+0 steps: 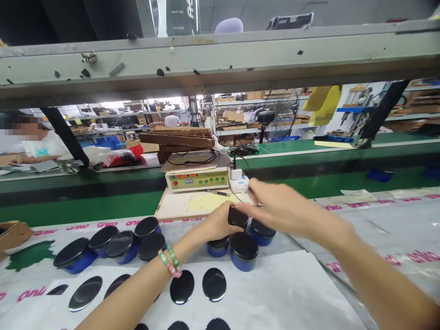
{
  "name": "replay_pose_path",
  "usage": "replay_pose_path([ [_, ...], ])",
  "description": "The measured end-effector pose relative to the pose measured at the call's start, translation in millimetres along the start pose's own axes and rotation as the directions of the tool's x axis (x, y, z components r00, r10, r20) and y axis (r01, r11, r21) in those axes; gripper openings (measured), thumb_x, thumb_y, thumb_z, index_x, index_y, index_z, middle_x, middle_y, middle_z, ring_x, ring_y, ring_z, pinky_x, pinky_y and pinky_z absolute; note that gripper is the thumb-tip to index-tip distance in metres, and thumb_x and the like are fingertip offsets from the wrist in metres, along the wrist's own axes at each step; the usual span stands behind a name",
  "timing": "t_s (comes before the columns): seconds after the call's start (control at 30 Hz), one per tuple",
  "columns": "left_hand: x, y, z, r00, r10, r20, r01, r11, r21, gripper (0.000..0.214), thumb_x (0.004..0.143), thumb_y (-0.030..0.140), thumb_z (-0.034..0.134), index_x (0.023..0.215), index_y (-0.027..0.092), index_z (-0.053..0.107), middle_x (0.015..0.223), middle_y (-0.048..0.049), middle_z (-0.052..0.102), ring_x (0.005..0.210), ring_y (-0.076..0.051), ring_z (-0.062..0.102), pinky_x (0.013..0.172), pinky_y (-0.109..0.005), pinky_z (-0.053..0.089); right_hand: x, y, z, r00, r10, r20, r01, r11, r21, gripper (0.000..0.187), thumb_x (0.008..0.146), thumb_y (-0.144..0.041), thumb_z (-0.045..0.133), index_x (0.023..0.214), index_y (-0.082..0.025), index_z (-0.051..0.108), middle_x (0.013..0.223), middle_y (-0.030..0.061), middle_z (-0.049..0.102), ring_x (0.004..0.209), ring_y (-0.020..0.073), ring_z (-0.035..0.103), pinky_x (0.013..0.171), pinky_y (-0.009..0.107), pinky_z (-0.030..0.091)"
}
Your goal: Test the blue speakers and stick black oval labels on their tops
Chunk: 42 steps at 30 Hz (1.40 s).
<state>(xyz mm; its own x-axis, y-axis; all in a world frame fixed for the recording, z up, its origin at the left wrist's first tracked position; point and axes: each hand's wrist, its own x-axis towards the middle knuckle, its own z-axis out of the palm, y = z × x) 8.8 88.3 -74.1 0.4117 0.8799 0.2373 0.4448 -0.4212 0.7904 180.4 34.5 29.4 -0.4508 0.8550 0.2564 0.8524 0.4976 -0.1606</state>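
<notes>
My left hand (220,222), with a beaded bracelet (170,261) on its wrist, has its thumb and fingers closed around the side of a round blue piece with a glossy black top (238,219). Just above and right of that piece is my right hand (273,205), thumb pointing toward it and fingers bent. Motion blurs this hand, and whether it holds anything cannot be made out. Close by stand similar round pieces, one in front (244,247), one to the right (263,231) and one partly under my left hand (217,246).
More round pieces (122,245) stand to the left. Glossy black discs (214,284) lie in rows on white sheeting (282,288). Behind are a control box (197,179) with lit indicators, a pen (218,193) and a plug (236,174). A shelf beam (220,68) crosses overhead. A person (44,142) sits far left.
</notes>
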Motion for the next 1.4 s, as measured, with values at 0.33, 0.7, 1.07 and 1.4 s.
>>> replay_pose_path([
  [0.33, -68, 43, -60.4, 0.998, -0.061, 0.020, 0.062, 0.996, -0.065, 0.033, 0.087, 0.042, 0.057, 0.114, 0.023, 0.061, 0.121, -0.0074, 0.062, 0.114, -0.023, 0.056, 0.101, -0.037, 0.041, -26, -6, 53, 0.982, -0.038, 0.185, 0.009, 0.988, 0.155, 0.025, 0.079, -0.037, 0.061, 0.081, -0.021, 0.043, 0.077, -0.0003, 0.060, 0.062, 0.0165, 0.056, 0.050, 0.025, 0.035],
  [0.7, -85, 57, -64.0, 0.991, -0.026, 0.129, 0.015, 0.996, 0.088, 0.077, 0.072, 0.049, 0.073, 0.139, 0.030, 0.040, 0.141, -0.0067, 0.047, 0.129, -0.030, 0.043, 0.106, -0.045, 0.037, -26, -6, 39, 0.980, -0.042, 0.193, -0.072, 0.832, 0.550, 0.029, 0.079, -0.033, 0.067, 0.095, -0.024, 0.044, 0.083, -0.0026, 0.049, 0.073, 0.0146, 0.049, 0.061, 0.025, 0.041],
  [1.07, -100, 80, -64.8, 0.869, 0.243, -0.432, -0.285, 0.958, -0.033, 0.060, 0.069, 0.033, 0.080, 0.120, 0.033, 0.049, 0.121, 0.0008, 0.058, 0.107, -0.019, 0.057, 0.093, -0.030, 0.047, 5, -40, 30, 0.975, -0.167, -0.147, 0.106, -0.232, 0.967, 0.017, 0.083, -0.026, 0.068, 0.081, -0.024, 0.051, 0.118, -0.0027, 0.060, 0.101, 0.0157, 0.061, 0.079, 0.027, 0.053],
  [1.4, -99, 80, -58.4, 0.847, 0.405, -0.343, -0.354, 0.913, 0.203, 0.080, 0.072, 0.037, 0.078, 0.136, 0.035, 0.031, 0.133, -0.0011, 0.052, 0.120, -0.018, 0.051, 0.099, -0.028, 0.043, 5, -42, 60, 0.963, -0.147, 0.225, -0.268, -0.600, 0.754, 0.025, 0.074, -0.044, 0.068, 0.084, -0.021, 0.072, 0.082, 0.0019, 0.074, 0.083, 0.0226, 0.069, 0.080, 0.034, 0.054],
])
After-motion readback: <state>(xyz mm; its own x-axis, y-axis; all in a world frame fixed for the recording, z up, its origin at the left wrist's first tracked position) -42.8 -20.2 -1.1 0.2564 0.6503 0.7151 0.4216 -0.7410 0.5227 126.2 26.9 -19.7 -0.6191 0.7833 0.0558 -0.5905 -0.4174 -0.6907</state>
